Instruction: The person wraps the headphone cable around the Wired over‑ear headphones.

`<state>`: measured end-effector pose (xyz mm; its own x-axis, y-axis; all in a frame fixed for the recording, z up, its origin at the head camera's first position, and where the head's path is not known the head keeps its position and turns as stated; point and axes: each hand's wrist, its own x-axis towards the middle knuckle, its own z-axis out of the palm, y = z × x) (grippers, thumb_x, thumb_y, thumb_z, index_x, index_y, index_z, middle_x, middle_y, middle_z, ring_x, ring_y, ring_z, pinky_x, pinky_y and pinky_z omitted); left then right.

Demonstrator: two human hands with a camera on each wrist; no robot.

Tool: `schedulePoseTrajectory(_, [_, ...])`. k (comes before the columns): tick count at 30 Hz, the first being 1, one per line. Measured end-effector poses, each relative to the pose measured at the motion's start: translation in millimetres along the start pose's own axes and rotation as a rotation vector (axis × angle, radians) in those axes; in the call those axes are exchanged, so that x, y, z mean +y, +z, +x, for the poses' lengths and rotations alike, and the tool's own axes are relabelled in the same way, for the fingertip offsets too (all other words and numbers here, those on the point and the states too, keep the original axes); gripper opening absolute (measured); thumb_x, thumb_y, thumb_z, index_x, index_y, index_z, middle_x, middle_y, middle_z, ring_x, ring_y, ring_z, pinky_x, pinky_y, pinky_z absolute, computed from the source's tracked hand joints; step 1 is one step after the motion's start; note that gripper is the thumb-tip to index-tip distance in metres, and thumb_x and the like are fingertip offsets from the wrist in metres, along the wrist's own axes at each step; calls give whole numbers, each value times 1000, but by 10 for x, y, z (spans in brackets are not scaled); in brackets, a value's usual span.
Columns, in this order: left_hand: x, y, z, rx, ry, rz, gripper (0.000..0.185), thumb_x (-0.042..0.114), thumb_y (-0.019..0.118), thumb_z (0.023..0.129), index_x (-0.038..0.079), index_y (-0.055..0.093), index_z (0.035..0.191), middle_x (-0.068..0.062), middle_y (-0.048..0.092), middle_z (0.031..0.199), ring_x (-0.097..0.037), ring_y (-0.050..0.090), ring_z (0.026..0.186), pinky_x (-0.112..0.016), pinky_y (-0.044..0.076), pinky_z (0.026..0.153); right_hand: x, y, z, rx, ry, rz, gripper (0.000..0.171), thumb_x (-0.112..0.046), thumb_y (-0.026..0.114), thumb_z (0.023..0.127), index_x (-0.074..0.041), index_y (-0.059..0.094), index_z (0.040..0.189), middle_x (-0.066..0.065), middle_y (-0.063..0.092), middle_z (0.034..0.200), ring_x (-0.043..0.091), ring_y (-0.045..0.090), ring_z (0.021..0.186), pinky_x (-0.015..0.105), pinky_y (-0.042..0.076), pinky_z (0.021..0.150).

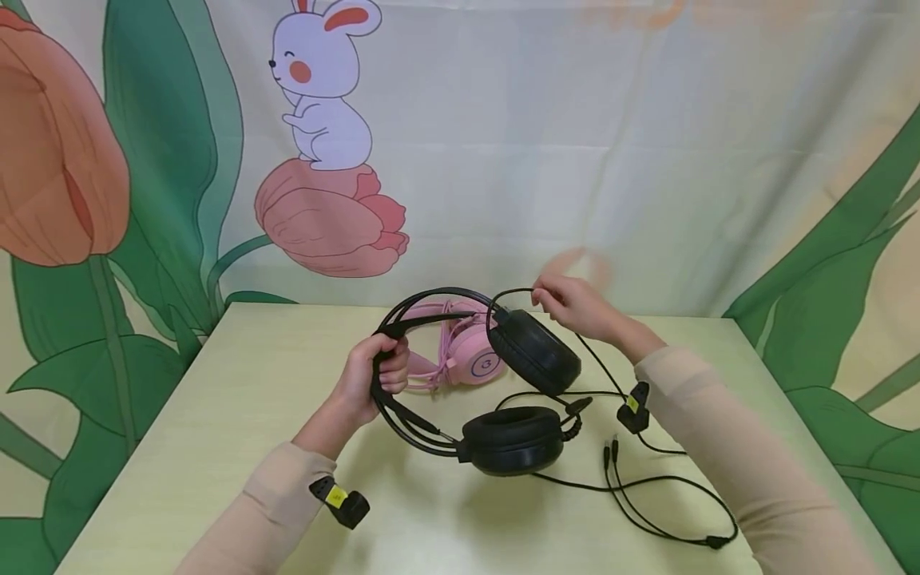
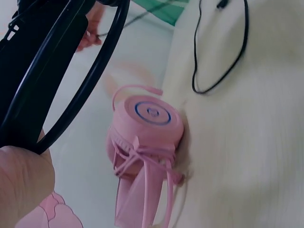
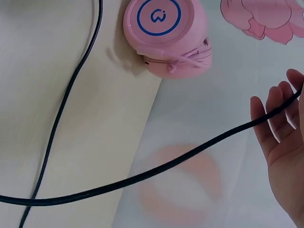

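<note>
While the left hand (image 1: 374, 375) is curled tight round the thin double-wire band of a big black over-ear headset with padded cushions (image 1: 477, 383), the right hand (image 1: 575, 305) pinches that headset's thin black rubbery cable (image 1: 647, 487) up near the far ear cup, fingers only loosely bent in the right wrist view. So the headset hangs just over the table, tipped, with the lower cup (image 1: 512, 439) close to or resting on the tabletop — can't quite tell which.

Handling-wise I'd guess it's light but floppy: the band looks springy, the cups swivel, and the little mic boom (image 1: 578, 406) sticking off the lower cup seems like the bit you'd snap. The band is the sensible place to grab, cushions are squishy and would deform. That cable is limp and long and trails in loops to the plugs (image 1: 611, 449) on the right, so it'll snag or drag if you yank.

Behind it sits a smaller pink plastic headset with a blue ring logo on the cup (image 1: 460, 351), its own pink cord bundled up, near the back edge.

Surface is a pale yellowish wood-grain table (image 1: 216, 447), smooth, probably a bit slidey. Backdrop is a cloth printed with a white rabbit (image 1: 319, 88), tulips and green leaves.
</note>
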<state>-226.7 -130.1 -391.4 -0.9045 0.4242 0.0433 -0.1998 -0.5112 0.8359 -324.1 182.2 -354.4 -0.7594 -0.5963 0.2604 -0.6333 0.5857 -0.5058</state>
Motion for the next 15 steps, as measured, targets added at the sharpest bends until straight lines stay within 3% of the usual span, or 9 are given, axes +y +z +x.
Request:
schedulePoseTrajectory(4, [-19, 70, 33, -2, -1, -8, 19, 10, 22, 87, 12, 35, 73, 7, 23, 53, -8, 15, 45, -16, 18, 41, 98, 66, -55, 32, 29, 11, 18, -19, 44, 96, -10, 59, 93, 1, 54, 75, 11, 47, 63, 25, 40, 58])
schedulePoseTrajectory(7, [-27, 113, 48, 10, -1, -20, 18, 10, 23, 87, 12, 34, 72, 7, 23, 53, -8, 15, 46, -16, 17, 41, 126, 151, -93, 31, 48, 37, 16, -20, 45, 96, -12, 59, 94, 2, 54, 77, 16, 48, 67, 28, 41, 61])
schedulePoseTrajectory(10, [-25, 149, 56, 36, 2, -46, 18, 10, 23, 86, 12, 34, 73, 8, 22, 53, -8, 14, 46, -16, 17, 40, 186, 266, -151, 30, 32, 173, 20, -23, 43, 96, -11, 59, 99, 5, 57, 83, 21, 51, 76, 36, 43, 70])
schedulePoseTrajectory(11, [-21, 163, 61, 42, 4, -53, 18, 11, 23, 86, 12, 34, 73, 8, 22, 53, -8, 14, 46, -16, 18, 40, 243, 321, -167, 30, 47, 283, 23, -24, 43, 96, -11, 60, 100, 6, 58, 85, 22, 51, 78, 38, 43, 73])
schedulePoseTrajectory(12, [-18, 177, 69, 48, 10, -56, 17, 11, 23, 86, 12, 34, 73, 8, 22, 53, -8, 14, 46, -16, 18, 40, 485, 449, -137, 37, -26, 457, 24, -24, 43, 96, -13, 62, 105, 3, 61, 90, 19, 55, 82, 35, 45, 77])
schedulePoseTrajectory(13, [-13, 194, 78, 53, 15, -58, 17, 11, 23, 86, 11, 35, 73, 8, 22, 53, -7, 15, 45, -15, 19, 39, 700, 567, -114, -28, -91, 705, 27, -23, 42, 96, -12, 61, 113, 4, 62, 100, 18, 57, 91, 33, 45, 84])
schedulePoseTrajectory(15, [-1, 230, 102, 62, 27, -57, 17, 12, 24, 87, 11, 35, 74, 8, 23, 53, -7, 16, 45, -15, 20, 39, 1050, 785, -75, -221, -172, 1391, 35, -22, 34, 100, -14, 52, 129, 4, 58, 118, 14, 54, 107, 25, 40, 96])
